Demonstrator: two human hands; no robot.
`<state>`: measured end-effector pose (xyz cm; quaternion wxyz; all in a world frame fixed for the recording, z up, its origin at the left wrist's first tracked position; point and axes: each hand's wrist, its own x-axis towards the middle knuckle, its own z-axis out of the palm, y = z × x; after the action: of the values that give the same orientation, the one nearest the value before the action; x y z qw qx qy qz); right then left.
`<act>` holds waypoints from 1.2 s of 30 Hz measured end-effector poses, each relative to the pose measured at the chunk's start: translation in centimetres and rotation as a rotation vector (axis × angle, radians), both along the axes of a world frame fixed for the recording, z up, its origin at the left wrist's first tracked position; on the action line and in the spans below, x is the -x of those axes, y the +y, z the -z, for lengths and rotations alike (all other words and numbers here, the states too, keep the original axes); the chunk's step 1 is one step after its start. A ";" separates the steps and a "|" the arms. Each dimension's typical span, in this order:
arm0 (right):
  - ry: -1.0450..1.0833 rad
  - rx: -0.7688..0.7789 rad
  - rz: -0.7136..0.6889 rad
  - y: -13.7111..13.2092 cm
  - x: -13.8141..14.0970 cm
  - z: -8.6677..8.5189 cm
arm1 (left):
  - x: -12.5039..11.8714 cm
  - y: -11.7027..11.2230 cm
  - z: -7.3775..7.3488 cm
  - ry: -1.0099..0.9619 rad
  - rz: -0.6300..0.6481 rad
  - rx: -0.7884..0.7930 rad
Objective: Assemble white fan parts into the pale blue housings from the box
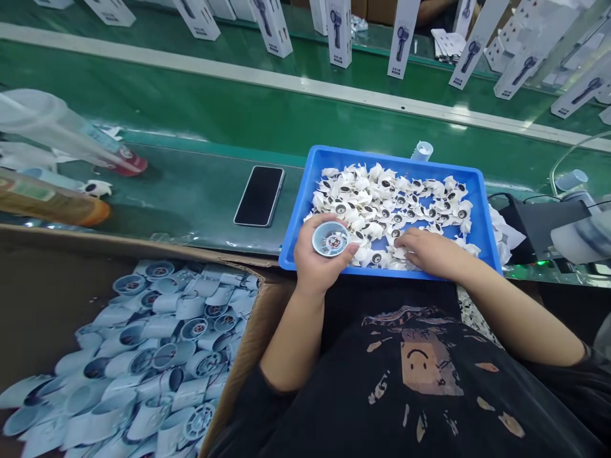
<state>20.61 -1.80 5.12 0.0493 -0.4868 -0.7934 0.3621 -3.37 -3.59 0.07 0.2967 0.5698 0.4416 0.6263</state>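
Note:
My left hand [317, 257] is closed around a round pale-blue fan housing [331, 239], open end up, held over the near left corner of a blue tray [305, 184]. The tray holds several small white fan blades [382, 200]. My right hand [429, 251] rests inside the tray at its near edge, fingers curled down among the blades; whether it grips one is hidden.
A cardboard box [248, 331] at lower left holds several pale-blue housings [157, 356]. A black phone [260, 195] lies on the green bench left of the tray. White product cartons [338, 32] stand along the far conveyor. Bottles [52, 203] lie at left; a black device [539, 222] sits at right.

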 end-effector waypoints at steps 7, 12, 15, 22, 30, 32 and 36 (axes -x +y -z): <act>0.540 0.272 0.091 -3.1 -0.3 -0.9 | -1.1 -2.9 -1.2 0.078 0.434 0.141; 0.713 0.299 0.196 -4.0 -0.3 -0.9 | -1.9 -3.2 -3.4 0.474 0.411 -0.020; 0.672 0.141 0.202 -4.5 -0.1 -1.8 | -2.4 -2.8 -3.8 0.570 0.390 -0.125; 0.129 -0.576 -0.094 -4.8 0.7 -3.0 | -4.1 -3.4 -3.1 0.602 0.332 -0.257; 0.245 -0.506 -0.046 -4.4 -0.8 -2.3 | -4.2 -3.0 -3.4 0.627 0.291 -0.254; 0.311 -0.512 -0.055 -4.6 -1.4 -2.1 | -4.0 -2.4 -3.5 0.667 0.338 -0.243; 0.282 -0.624 -0.072 -5.1 -2.0 -1.5 | -4.2 -1.6 -3.6 0.671 0.384 -0.256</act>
<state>22.65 -6.86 6.58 0.2923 -0.3649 -0.8680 0.1673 0.85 -5.21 3.63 0.1743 0.8470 0.3180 0.3888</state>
